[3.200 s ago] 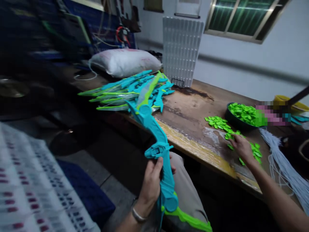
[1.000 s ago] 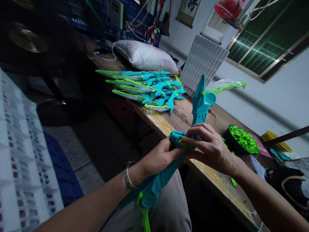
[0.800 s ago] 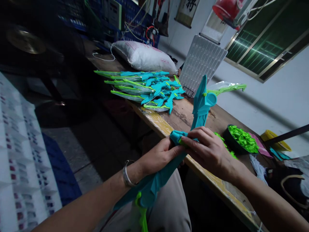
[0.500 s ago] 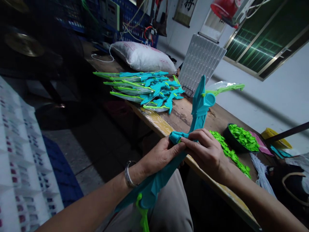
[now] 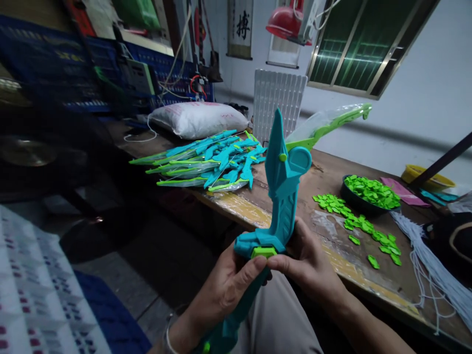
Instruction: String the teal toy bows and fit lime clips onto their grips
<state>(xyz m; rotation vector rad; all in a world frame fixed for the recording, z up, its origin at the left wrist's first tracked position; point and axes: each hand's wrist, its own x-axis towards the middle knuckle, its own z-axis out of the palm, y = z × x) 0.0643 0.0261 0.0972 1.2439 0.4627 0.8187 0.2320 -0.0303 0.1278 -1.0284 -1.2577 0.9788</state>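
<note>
A teal plastic toy bow [image 5: 282, 191] stands tilted over my lap, gripped at its middle by both hands. My left hand [image 5: 230, 285] is wrapped around the grip from the left, its thumb on a lime-green piece [image 5: 263, 252] set in the bow's centre. From the right, my right hand [image 5: 308, 263] closes on the same part, with its thumb pressed against that green piece and its fingers mostly hidden behind the bow. At the upper end a green limb [image 5: 330, 127] with clear film sticks out to the right. The lower end runs down beside my left wrist.
Several similar teal and green bows [image 5: 221, 160] lie piled on the wooden table [image 5: 265, 174], before a white sack [image 5: 201, 119]. To the right are loose green pieces [image 5: 363, 223], a dark bowl [image 5: 363, 204] of them, and white strings [image 5: 424, 255]. A white crate [image 5: 40, 290] stands left.
The bow has turned more upright, and its green centre piece now faces me. My right hand has shifted from over the front to the bow's right side. The camera view has swung and levelled.
</note>
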